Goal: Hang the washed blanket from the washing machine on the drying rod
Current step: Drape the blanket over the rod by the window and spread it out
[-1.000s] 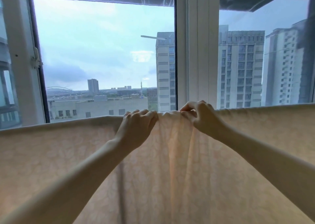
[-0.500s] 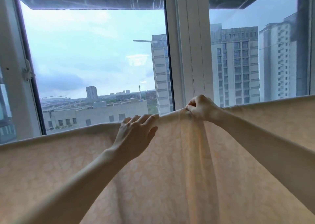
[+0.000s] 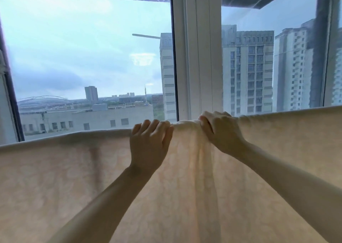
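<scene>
No readable text, label, brand, number or sign shows anywhere.

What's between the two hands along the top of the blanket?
Head view: only a bunched stretch of the blanket, at its top edge, from left hand to right hand.
</scene>
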`<state>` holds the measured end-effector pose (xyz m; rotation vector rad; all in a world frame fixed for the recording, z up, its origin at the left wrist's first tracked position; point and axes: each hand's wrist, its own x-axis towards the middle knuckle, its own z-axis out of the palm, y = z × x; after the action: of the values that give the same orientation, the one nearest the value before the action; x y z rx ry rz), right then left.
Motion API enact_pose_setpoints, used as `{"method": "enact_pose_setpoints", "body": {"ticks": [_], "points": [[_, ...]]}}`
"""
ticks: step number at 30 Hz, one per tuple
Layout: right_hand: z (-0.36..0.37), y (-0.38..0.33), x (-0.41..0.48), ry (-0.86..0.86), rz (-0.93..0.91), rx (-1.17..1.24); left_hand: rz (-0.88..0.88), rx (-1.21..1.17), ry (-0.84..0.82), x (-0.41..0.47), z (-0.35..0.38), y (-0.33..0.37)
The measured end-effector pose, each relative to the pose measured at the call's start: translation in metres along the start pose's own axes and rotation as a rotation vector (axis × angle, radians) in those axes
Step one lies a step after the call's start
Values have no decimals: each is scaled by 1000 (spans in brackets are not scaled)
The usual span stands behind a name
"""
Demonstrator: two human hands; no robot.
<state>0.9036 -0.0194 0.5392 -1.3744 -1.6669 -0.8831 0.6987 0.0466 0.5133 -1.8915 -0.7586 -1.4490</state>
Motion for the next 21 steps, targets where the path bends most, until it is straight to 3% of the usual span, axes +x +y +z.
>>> {"method": "enact_pose_setpoints", "body": {"ticks": [5,10,16,21], "points": [[17,22,-21,154,-167,-162,-51,-14,41,2,6,5],[14,24,-19,156,-237,-71,-75,29,79,2,2,4],[1,30,-15,127,-122,132,-167,55,87,5,-1,19],[-16,33,-6,-28,-10,200,-201,65,29,8,-8,27]]}}
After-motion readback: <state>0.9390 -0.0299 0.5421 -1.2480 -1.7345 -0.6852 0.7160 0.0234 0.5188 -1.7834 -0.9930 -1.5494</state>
